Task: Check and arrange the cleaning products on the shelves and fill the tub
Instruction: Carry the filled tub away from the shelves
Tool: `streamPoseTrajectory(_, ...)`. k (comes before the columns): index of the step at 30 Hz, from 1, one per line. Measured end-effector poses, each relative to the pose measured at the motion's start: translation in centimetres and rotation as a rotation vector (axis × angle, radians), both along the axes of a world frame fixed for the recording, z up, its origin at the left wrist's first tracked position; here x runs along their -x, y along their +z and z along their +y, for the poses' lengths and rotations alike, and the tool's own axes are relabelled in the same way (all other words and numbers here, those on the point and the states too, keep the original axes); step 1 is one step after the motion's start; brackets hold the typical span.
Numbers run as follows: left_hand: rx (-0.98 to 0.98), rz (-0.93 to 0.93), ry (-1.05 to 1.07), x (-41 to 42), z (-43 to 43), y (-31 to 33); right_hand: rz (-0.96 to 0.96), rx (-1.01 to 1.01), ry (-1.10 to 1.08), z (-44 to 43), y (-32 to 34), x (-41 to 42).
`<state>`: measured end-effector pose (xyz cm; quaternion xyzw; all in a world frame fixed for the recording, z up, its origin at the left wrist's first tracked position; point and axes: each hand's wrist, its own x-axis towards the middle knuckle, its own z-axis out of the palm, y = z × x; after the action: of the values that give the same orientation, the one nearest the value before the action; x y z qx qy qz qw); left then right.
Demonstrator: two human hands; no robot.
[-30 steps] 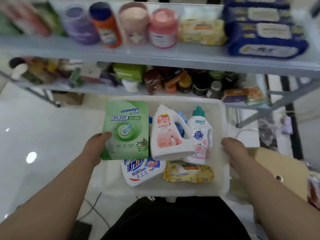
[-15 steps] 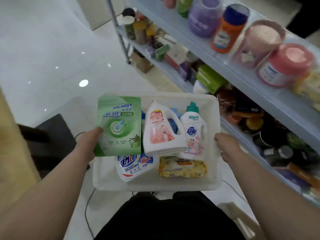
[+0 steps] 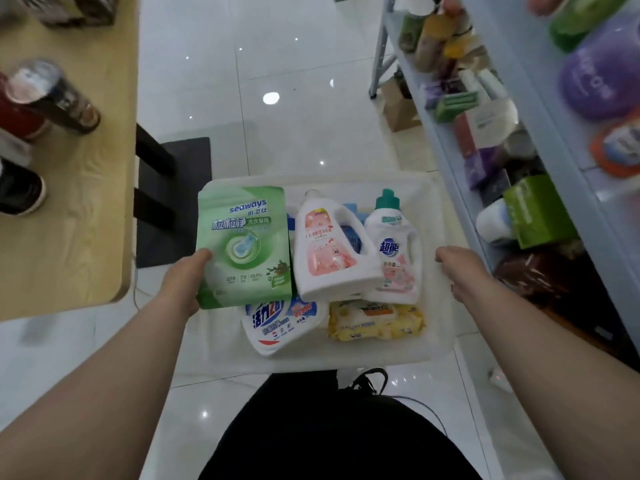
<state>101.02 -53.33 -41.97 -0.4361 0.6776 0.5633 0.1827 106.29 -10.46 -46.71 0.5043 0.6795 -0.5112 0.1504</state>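
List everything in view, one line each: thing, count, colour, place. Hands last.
tub: one, translucent white, held in front of the person
green pouch: one, green, tub's left side
pink-label bottle: one, white, tub's centre
teal-cap bottle: one, white, right of it
refill pouch: one, white and blue, tub's near left
wipes pack: one, yellow, tub's near right
shelves: one rack, grey-blue, right, holding blurred products
table: one, tan, left
left hand: grips tub's left rim, thumb on green pouch
right hand: grips tub's right rim

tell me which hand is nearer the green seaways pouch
Left. The left hand grips the green pouch at its lower corner; the right hand holds the tub at the opposite side.
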Motion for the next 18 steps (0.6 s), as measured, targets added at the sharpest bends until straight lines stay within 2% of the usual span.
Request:
streamPoseTrajectory(8,-0.023,-0.118,0.028,5.1,-1.8,-7.7,-0.11,-0.058,0.108,-0.5,-4.8,7.0)
streamPoseTrajectory(18,-0.01,-0.204,0.02,11.6,1.1,-21.5,-0.149,-0.077,0.138,3.2,-18.9,13.3)
